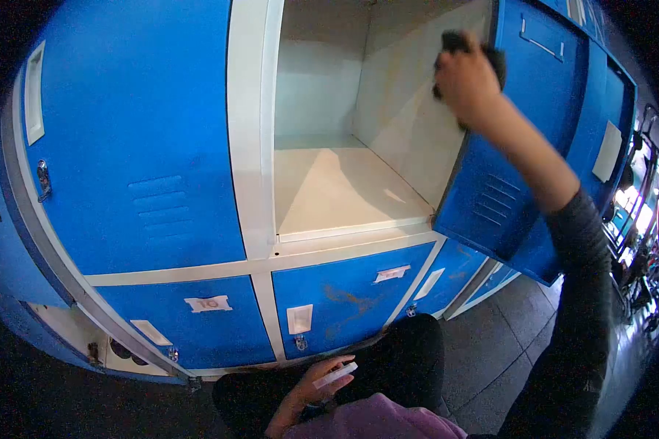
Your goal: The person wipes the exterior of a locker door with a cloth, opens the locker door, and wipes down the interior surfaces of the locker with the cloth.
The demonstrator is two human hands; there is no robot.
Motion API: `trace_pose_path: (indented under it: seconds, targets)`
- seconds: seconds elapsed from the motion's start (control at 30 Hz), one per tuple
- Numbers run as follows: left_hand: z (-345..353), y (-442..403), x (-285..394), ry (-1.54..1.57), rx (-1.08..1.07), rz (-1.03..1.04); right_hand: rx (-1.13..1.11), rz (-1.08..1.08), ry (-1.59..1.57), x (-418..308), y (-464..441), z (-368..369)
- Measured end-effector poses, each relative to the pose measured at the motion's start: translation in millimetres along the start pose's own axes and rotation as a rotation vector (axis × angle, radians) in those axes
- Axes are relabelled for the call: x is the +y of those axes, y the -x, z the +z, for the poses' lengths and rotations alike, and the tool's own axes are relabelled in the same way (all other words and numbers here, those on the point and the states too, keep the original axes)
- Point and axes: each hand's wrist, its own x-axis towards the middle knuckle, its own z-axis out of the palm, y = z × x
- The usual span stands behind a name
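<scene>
My right hand (470, 82) is raised at the hinge side of an open locker (351, 194), closed on a dark, soft-looking thing (455, 42). Blur hides whether it is a cloth or a sponge. It sits in front of the locker's right inner wall and the edge of the open blue door (520, 139); contact I cannot tell. My left hand (311, 388) rests low over my lap, fingers closed around a small flat white object (335, 375) whose kind is unclear.
A shut blue locker door (135, 132) is at the left, with smaller shut doors (351, 293) below bearing handles, latches and paper labels (206, 304). At lower left, another locker stands open with dark items (124, 351) inside. Dark floor tiles (501, 344) lie at right.
</scene>
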Motion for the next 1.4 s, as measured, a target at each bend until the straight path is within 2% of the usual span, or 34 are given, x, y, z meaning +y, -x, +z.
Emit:
trace_pose_path:
  seconds: [0.1,0.2,0.3,0.47,0.53,0.63,0.73,0.8,0.9,1.07,1.2,1.4]
  targets:
    - [3.6,1.0,-16.9,-0.066,0.034,0.176,-0.025,-0.122,-0.132,-57.7,28.8,15.7]
    - [-0.2,5.4,-1.2,0.007,-0.010,0.027,-0.058,-0.200,-0.078,-96.8,43.3,17.4]
    - [-1.5,10.3,13.7,-0.018,-0.026,-0.022,-0.179,-0.217,-0.177,-89.5,34.2,15.4]
    - [3.3,8.0,7.3,0.013,-0.049,-0.063,-0.008,0.139,0.087,-10.4,-6.8,-2.6]
    - [2.5,4.3,9.4,0.011,-0.058,-0.078,-0.220,0.187,0.123,30.1,-25.2,-30.8]
    - [-2.2,-2.4,17.3,0.009,-0.097,-0.129,-0.206,0.216,0.162,49.1,-45.2,-29.7]
    - [-1.1,-5.1,10.9,0.025,-0.072,-0.099,-0.142,0.232,0.381,32.3,-36.7,-33.9]
    - [1.5,-5.3,-4.4,0.042,-0.024,-0.029,-0.214,0.160,0.249,40.2,-58.7,-19.8]
    - [0.0,-4.5,-16.5,0.047,-0.048,-0.065,-0.326,0.082,0.160,40.4,-78.5,-26.0]
    - [-2.2,-7.0,-8.9,0.111,0.003,-0.035,-0.301,0.106,0.135,23.3,-102.0,-29.2]
    - [-3.8,-7.0,-7.2,0.081,-0.035,-0.079,-0.283,0.142,0.130,7.6,-113.9,-21.6]
    - [5.0,-3.4,-22.4,-0.056,0.033,0.124,-0.319,0.118,0.115,-31.3,-119.3,0.6]
